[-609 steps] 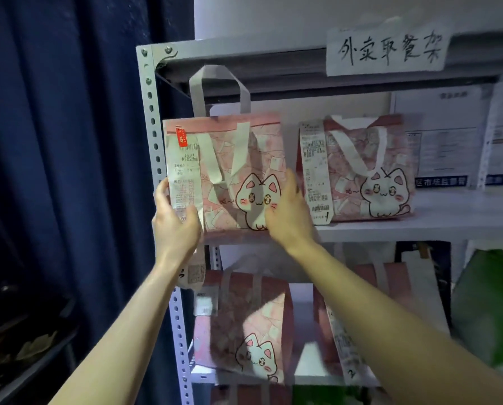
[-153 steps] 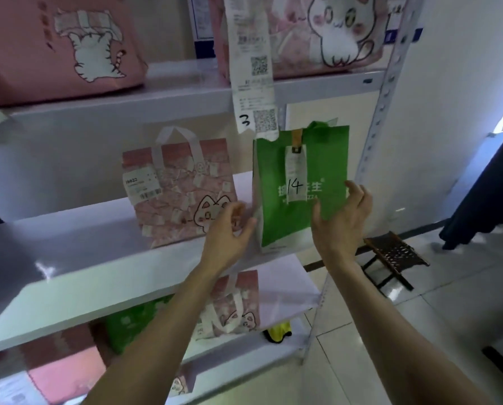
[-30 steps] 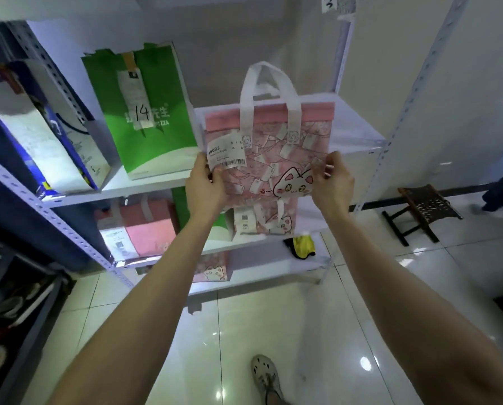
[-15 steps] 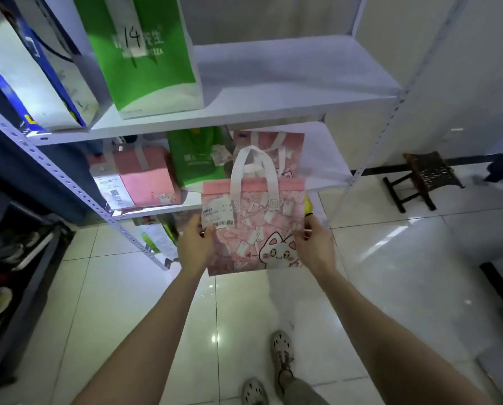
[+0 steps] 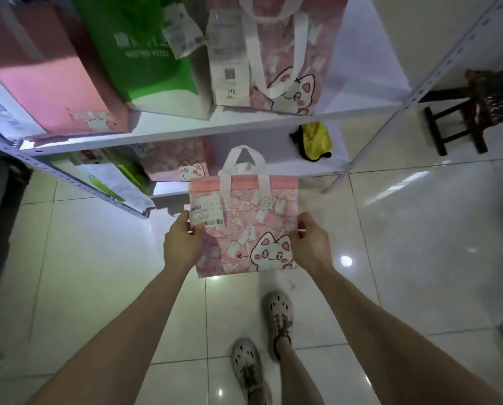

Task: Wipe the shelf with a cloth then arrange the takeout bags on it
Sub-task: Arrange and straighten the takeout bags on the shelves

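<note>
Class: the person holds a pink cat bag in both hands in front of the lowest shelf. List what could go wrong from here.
1. The left hand and right hand grip the pink cat bag only by its side edges, so it might slip or tilt.
2. On the lowest shelf the free gap lies between another pink bag and a yellow item; either could get knocked.
3. The left thumb sits by the receipt label, which might crumple.

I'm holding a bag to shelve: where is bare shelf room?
For the held pink cat bag: the lowest white shelf is bare between another pink cat bag and the yellow cloth. The shelf above is bare between the pink cat bag with a receipt and the grey perforated post; its left is crowded: green bag, plain pink bag.
</note>
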